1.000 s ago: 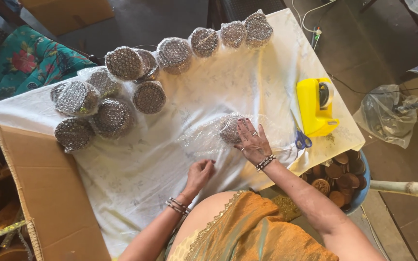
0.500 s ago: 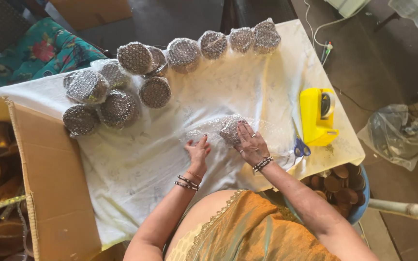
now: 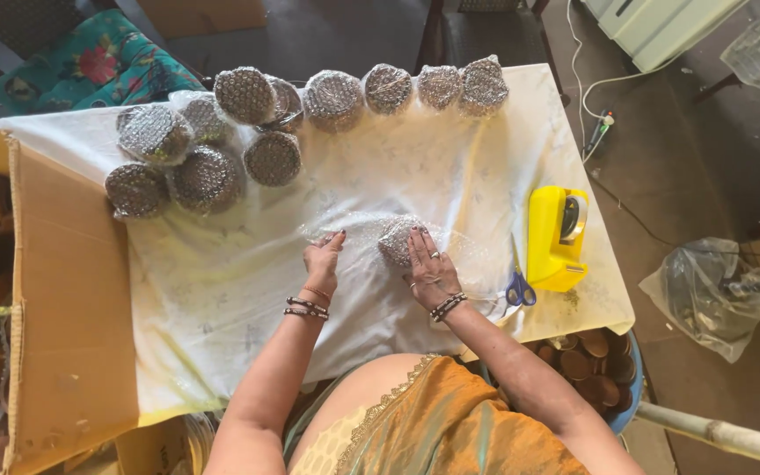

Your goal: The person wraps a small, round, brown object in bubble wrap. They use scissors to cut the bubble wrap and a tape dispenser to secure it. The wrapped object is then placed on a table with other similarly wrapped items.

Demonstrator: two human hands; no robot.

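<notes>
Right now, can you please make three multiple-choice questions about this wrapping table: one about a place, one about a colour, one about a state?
1. Where do the scissors lie?
A. Beside the tape dispenser
B. Inside the cardboard box
C. Among the wrapped bundles

2. What colour is the tape dispenser?
A. Red
B. Yellow
C. Green

3. What is the right hand doing?
A. Holding the scissors
B. Hanging off the table
C. Pressing on a partly wrapped item

Answers: 1 A, the blue handles lie just left of the dispenser's base. 2 B, its body is bright yellow. 3 C, the fingers lie flat on the bubble wrap around the item, while the left hand rests on the sheet's other edge.
</notes>
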